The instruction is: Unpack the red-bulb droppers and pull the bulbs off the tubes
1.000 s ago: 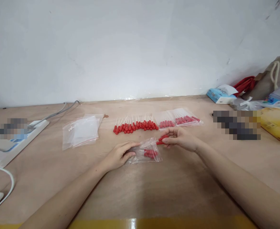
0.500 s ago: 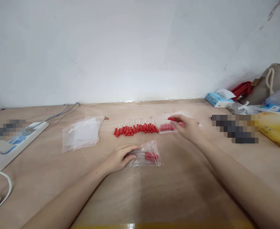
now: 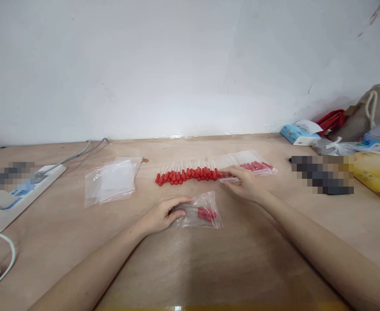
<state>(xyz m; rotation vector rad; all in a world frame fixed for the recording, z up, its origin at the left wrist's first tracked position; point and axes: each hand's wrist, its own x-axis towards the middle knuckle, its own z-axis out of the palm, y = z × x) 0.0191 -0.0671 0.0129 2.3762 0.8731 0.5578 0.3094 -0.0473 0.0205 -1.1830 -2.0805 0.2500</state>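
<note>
My left hand (image 3: 164, 214) grips the closed end of a clear zip bag (image 3: 190, 222), thumb below and fingers on top. Inside it lie several red-bulbed droppers (image 3: 205, 214), bulbs toward the bag's mouth at the right. Loose droppers (image 3: 180, 175) with clear stems form a row beyond, red bulbs toward me. At the right end of this row is my right hand (image 3: 241, 181), thumb and fingers apart beside the last bulbs. It partly covers filled zip bags (image 3: 257, 166) that hold more red-bulbed droppers.
Flat clear zip bags (image 3: 116, 179) lie in a pile on the left. A white power strip (image 3: 47, 177) with cables stands at far left. On the right are a blue tissue box (image 3: 298, 134), a yellow package (image 3: 378, 175) and a blurred dark item (image 3: 321, 175).
My right hand has moved left and down from over the filled bags to the row's right end. The red item at its fingertips no longer shows there. My left hand stays on the bag.
</note>
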